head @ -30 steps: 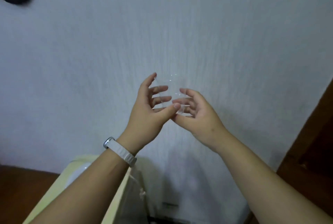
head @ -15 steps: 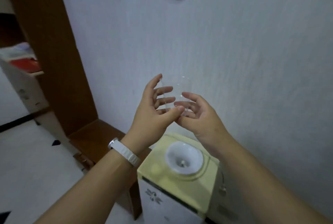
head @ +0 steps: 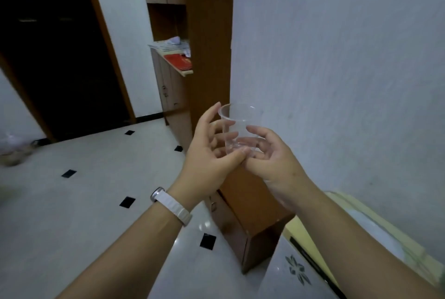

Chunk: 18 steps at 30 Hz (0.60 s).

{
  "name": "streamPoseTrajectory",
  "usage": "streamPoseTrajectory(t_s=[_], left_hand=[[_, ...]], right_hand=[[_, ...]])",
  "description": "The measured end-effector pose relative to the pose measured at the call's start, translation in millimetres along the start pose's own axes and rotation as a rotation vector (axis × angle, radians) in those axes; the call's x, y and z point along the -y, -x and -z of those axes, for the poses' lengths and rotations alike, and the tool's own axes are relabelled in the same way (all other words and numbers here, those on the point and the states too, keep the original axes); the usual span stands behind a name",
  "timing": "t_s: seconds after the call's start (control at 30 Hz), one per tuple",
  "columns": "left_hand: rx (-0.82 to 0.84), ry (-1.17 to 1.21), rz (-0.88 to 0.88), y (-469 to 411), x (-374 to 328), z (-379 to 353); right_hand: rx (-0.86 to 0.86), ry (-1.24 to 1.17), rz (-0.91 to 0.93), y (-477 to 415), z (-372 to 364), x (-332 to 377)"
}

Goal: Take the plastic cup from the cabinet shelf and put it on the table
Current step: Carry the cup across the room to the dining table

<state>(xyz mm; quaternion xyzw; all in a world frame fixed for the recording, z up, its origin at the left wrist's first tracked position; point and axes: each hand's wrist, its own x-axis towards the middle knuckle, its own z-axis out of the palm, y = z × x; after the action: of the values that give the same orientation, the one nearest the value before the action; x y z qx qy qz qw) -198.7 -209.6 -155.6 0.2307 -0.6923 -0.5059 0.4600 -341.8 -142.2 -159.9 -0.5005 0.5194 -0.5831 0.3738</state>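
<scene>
A clear plastic cup (head: pixel 237 119) is held upright in front of me, at chest height, between both hands. My left hand (head: pixel 209 154), with a white watch band on the wrist, wraps its fingers around the cup's left side, thumb under the base. My right hand (head: pixel 272 161) cups the right side and the bottom, fingers curled behind it. The cup's lower part is partly hidden by my fingers. The tall brown cabinet (head: pixel 207 46) stands behind the hands, against the white wall. No table is in view.
A cabinet shelf (head: pixel 179 61) holds papers and a red booklet. A low brown unit (head: pixel 252 207) sits below my hands. A pale yellow water dispenser (head: pixel 337 238) stands at the lower right. A dark doorway (head: pixel 55 53) opens on the left over white tiled floor (head: pixel 84 190).
The view has swung left, from the bare wall to the cabinet, doorway and floor. Both hands keep the same hold on the cup in the middle of the view.
</scene>
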Motion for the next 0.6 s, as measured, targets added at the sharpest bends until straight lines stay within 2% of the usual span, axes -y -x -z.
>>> streamPoseTrajectory(t_s=[0.6], left_hand=[[-0.302, -0.260, 0.114, -91.7, 42.9, 74.9]], right_hand=[[0.473, -0.288, -0.108, -171.8, -37.8, -55.5]])
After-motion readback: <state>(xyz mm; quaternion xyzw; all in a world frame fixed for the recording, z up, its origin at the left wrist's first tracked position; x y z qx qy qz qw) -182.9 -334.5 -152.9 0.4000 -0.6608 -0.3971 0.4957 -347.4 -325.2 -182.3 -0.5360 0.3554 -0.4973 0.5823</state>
